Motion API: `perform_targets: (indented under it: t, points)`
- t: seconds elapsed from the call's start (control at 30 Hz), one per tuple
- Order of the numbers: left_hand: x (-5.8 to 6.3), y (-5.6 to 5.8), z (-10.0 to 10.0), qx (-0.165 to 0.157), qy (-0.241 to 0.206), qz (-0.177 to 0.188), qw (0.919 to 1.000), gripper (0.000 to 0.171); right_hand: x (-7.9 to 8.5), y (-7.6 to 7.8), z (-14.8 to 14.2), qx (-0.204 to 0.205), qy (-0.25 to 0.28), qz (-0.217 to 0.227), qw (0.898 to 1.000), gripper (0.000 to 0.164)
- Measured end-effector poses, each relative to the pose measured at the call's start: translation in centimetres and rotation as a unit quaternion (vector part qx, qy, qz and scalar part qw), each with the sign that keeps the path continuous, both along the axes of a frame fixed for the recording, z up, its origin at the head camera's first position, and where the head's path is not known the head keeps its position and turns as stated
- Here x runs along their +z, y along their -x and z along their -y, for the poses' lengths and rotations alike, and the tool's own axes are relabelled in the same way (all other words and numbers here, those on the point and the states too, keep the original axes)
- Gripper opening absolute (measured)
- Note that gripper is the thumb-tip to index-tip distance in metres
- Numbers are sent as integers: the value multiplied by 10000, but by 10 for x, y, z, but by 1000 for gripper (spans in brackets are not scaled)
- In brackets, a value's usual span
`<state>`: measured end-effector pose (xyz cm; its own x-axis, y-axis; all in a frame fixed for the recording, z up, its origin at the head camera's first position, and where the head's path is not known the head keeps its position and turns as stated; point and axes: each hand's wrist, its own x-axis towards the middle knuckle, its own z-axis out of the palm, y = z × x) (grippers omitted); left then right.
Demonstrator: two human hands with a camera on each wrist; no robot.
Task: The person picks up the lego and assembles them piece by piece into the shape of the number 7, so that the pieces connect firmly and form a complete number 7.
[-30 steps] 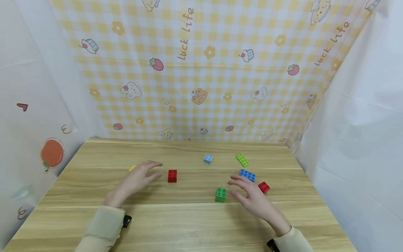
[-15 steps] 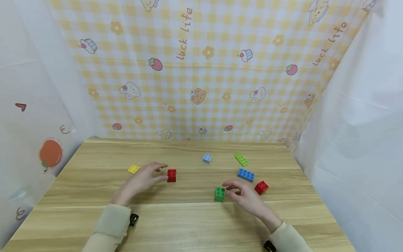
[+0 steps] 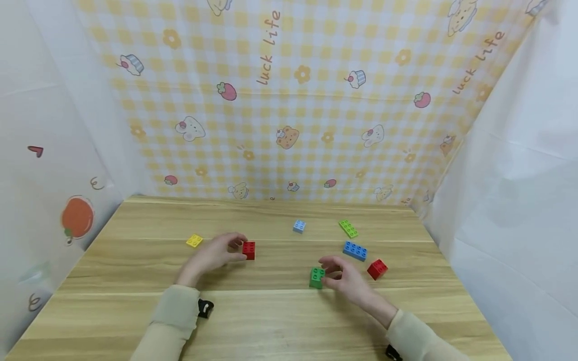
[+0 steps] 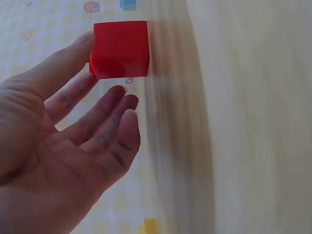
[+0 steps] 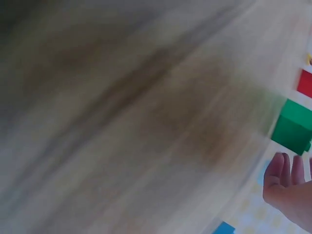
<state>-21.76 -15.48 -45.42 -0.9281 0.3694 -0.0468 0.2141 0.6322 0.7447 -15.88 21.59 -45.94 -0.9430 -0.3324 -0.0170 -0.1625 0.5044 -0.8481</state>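
Observation:
My left hand (image 3: 217, 253) holds a red brick (image 3: 249, 250) by its left end. In the left wrist view the thumb tip lies at the edge of the red brick (image 4: 120, 48), and the index finger runs behind it, its tip hidden. The other fingers are loosely bent and free of it. At the centre right, my right hand (image 3: 349, 283) is around the right side of a green brick (image 3: 314, 277), its thumb overlapping the near face and its index finger beyond. The right wrist view has the fingertips just below the green brick (image 5: 293, 126), the thumb out of frame.
A yellow plate brick (image 3: 194, 240) lies left of the left hand. Toward the back are a light blue brick (image 3: 299, 226) and a lime plate brick (image 3: 348, 228). Beyond the right hand sit a blue brick (image 3: 354, 250) and another red brick (image 3: 377, 269). Cloth screens surround the wooden table (image 3: 271, 326).
My left hand has moved right to the red brick, thumb and index finger coming around it. The right hand has moved slightly left onto the green brick. The bricks have stayed in place.

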Motion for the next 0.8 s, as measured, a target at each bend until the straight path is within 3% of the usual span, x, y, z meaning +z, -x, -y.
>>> perform_targets:
  t: [0.23,0.57,0.8]
  points:
    - [-10,7,-1,-167,-854,482,9950,40,-8,1,0,163,-321,-46,9993,41]
    - [-20,11,-6,99,-1377,590,9887,38,-10,5,5,67,-332,124,9993,41]
    - [-24,10,-9,-268,-1624,486,9852,37,-7,7,4,100,-340,146,9993,38]
